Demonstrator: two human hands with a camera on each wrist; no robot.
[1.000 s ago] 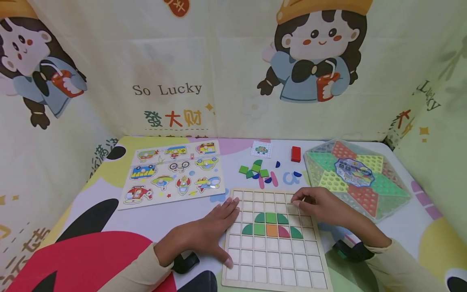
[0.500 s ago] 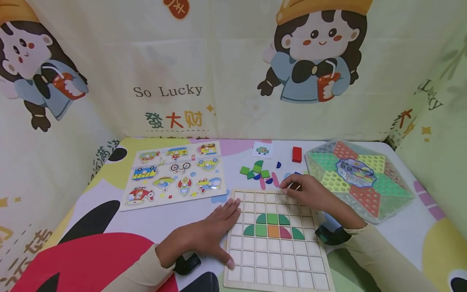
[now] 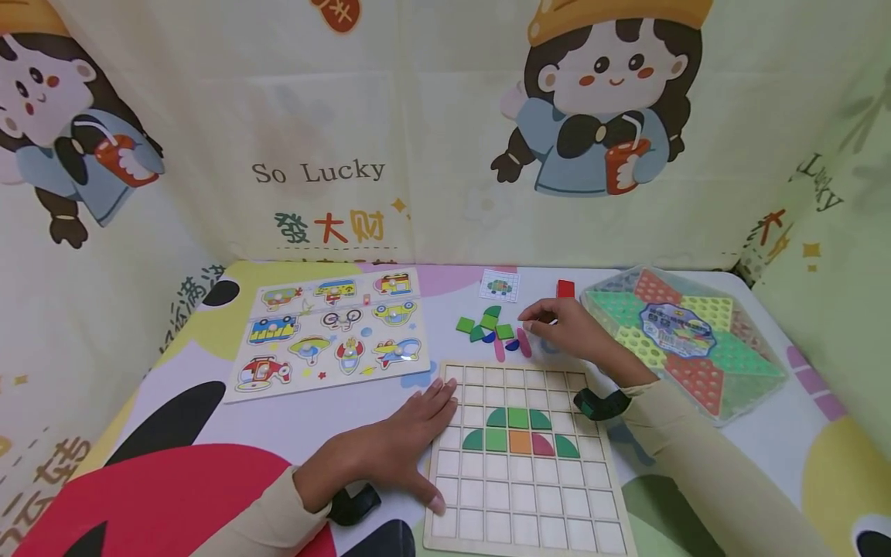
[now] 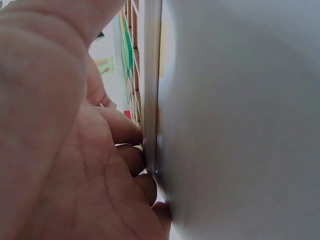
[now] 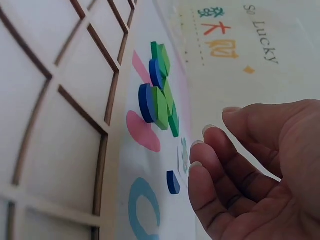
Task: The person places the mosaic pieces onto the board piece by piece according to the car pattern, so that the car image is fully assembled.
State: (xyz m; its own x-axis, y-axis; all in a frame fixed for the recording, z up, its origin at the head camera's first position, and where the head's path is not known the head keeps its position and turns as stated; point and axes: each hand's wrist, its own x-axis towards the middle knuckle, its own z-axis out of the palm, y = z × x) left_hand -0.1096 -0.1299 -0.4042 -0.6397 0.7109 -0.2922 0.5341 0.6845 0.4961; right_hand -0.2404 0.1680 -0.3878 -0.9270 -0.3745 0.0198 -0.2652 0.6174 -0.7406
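Observation:
A wooden grid board (image 3: 480, 491) lies flat on the table, with green, orange and red pieces set in its middle cells. My left hand (image 3: 397, 441) rests along the board's left edge, fingers spread and thumb apart; in the left wrist view the fingertips touch that edge. Beyond the board's far side, my right hand (image 3: 567, 329) hovers over the table. Its fingers are loosely bent with nothing between them. Close to these fingertips lies a blue half-round piece (image 5: 173, 182), hidden in the head view. Left of the hand is a cluster of green squares (image 3: 489, 319) and blue half-rounds (image 3: 512, 346).
A small pattern card (image 3: 499, 285) lies behind the loose pieces. The red block (image 3: 566, 288) is partly covered by my right hand. A clear hexagonal box (image 3: 682, 340) stands at right, and a vehicle puzzle board (image 3: 334, 333) lies at left.
My right hand has moved from above the board's far right corner, away and leftward to the loose pieces. It now covers part of the red block. My left hand has stayed put.

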